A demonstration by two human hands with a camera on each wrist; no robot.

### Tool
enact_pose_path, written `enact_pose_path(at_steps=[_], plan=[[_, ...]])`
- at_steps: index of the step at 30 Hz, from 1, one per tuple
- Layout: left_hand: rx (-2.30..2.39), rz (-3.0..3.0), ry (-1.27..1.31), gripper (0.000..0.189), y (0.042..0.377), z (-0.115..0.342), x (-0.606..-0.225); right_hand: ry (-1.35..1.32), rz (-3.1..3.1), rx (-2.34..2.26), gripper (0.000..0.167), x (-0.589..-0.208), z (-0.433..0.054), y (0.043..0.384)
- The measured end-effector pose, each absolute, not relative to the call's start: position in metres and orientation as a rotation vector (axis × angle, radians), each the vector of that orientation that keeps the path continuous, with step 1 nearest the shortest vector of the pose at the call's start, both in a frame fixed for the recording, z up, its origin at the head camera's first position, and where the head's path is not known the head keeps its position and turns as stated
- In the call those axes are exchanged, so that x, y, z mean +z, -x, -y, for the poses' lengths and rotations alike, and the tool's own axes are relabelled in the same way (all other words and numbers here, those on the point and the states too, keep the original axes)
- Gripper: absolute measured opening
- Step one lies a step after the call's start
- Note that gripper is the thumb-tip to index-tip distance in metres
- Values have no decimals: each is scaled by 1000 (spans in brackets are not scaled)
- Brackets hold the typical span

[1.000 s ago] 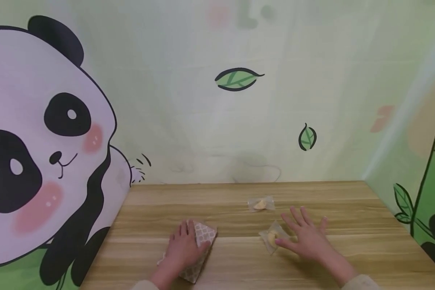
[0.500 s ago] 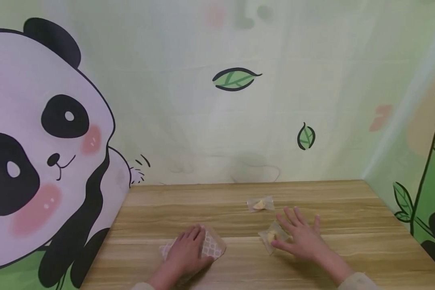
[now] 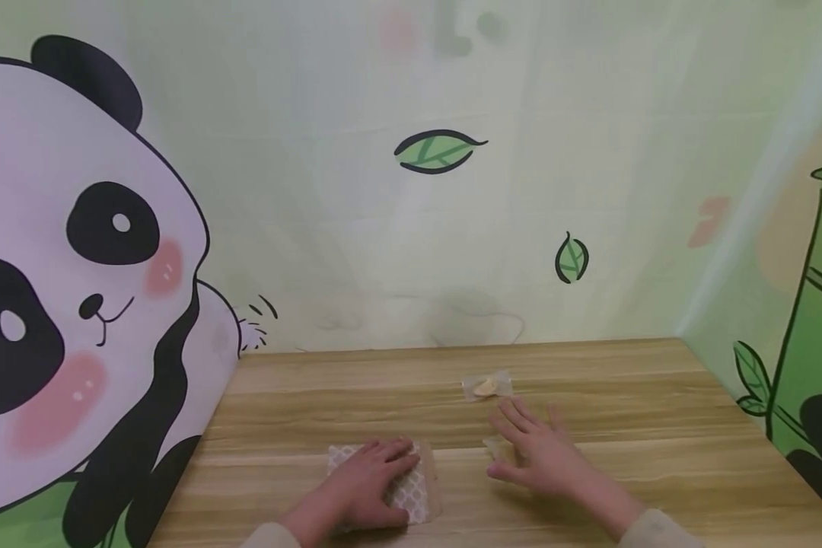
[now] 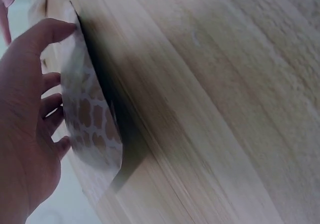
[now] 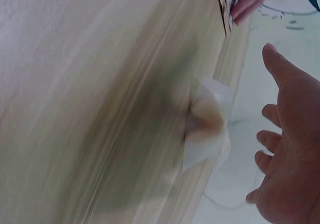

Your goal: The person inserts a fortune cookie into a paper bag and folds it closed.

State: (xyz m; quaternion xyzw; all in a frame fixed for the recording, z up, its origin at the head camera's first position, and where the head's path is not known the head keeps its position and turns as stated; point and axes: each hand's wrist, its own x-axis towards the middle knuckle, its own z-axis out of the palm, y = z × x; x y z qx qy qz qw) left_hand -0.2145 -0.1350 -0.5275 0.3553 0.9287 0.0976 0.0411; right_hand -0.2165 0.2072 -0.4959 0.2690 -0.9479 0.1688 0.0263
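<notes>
On the wood-grain worktop, open room separates the loosely splayed left hand from the splayed, unladen right hand, the left resting on a flat lattice-patterned packet, the right just above the nearer film-wrapped snack, with the farther film-wrapped snack lying near the back edge.

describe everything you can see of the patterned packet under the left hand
The patterned packet is flat and roughly rectangular, apparently paper, with a pale net-like pattern over brownish patches and a plain tan strip along one end. It sits on the wooden table with one edge seemingly raised above a dark shadow. The left hand rests on top, hiding part of it.
</notes>
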Motion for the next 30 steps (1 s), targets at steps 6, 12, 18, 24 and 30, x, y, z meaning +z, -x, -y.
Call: enact_pose_path(at_steps=[6,12,18,24,30], plan=[[313,-2838,-1124,85,213,136,-529,-1063,2855,384,78,-502,-183,216],[379,-2850,-1039,92,212,140,-530,-1219,2740,371,74,-520,-159,215],[396,-2849,-929,114,214,140,-529,-1316,2782,351,70,-520,-138,210],[354,-2861,-883,123,214,136,-528,-1309,2773,278,68,-530,-132,213],[283,-2888,-883,127,212,132,-527,-1321,2688,219,68,-551,-132,216]])
